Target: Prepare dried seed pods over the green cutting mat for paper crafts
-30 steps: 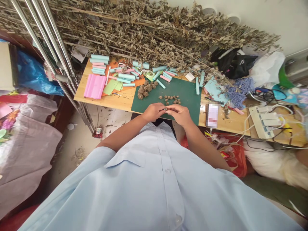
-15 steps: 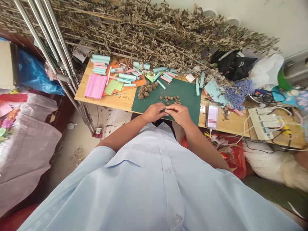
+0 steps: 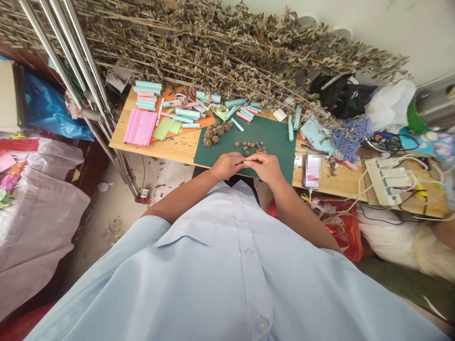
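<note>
My left hand (image 3: 226,166) and my right hand (image 3: 265,166) meet fingertip to fingertip over the front edge of a dark green mat (image 3: 275,137). Both are closed in a pinch; whatever lies between the fingers is too small and hidden to name. Just beyond them, small brown crumbly lumps (image 3: 249,146) are scattered on the mat. A heap of larger round brown balls (image 3: 215,132) sits at the mat's left side. One thin blue paper roll (image 3: 237,124) lies behind the lumps.
Blue and pink paper rolls (image 3: 188,112) and a pink folded sheet (image 3: 141,127) lie left on the wooden table (image 3: 159,149). Dried plant stalks (image 3: 213,47) span the back. To the right are a phone (image 3: 312,171), purple cords (image 3: 350,137) and a power strip (image 3: 383,181) with cables.
The fingertips of my two hands have shifted slightly against each other. The view has moved a little; the lumps and rolls lie as before.
</note>
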`<state>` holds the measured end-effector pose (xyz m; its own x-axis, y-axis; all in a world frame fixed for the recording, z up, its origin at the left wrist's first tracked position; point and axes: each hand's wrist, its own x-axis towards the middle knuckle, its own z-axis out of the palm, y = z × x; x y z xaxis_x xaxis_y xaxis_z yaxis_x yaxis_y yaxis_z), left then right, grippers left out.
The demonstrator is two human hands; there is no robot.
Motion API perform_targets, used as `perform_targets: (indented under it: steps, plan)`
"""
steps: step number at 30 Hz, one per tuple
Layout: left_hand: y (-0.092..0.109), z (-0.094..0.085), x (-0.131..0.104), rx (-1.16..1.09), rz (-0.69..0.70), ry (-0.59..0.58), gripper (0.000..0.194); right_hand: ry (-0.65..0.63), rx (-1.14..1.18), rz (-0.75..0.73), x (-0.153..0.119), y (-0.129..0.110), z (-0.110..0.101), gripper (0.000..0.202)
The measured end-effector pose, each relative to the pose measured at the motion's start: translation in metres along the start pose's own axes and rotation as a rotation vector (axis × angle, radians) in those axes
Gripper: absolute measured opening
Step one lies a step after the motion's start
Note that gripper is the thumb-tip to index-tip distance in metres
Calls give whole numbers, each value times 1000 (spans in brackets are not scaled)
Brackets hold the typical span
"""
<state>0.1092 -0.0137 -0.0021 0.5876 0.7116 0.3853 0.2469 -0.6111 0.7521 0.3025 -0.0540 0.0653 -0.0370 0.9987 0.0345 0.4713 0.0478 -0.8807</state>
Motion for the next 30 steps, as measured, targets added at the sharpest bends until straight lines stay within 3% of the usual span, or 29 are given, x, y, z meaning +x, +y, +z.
perform_targets:
  steps: [6, 11, 15, 20, 27, 30]
  plan:
    - [0, 0, 0, -5, -2, 7, 46, 21, -29, -48, -3, 3, -1, 19]
    - [0, 0, 0, -18, 3, 11, 40, 154, -192, -273, -18, -7, -9, 20]
    - [0, 0, 0, -19, -10, 3, 38, 46, -336, -428, -26, -9, -12, 19]
    - [1, 0, 0, -41, -7, 3, 37, -41, -520, -432, -24, -4, -10, 22]
    - [4, -2, 1, -33, 13, -20, 39, 5, -625, -493, -21, -1, -8, 28]
    - [5, -3, 0, -25, 18, -13, 39, -33, -641, -507, -21, -5, -7, 29]
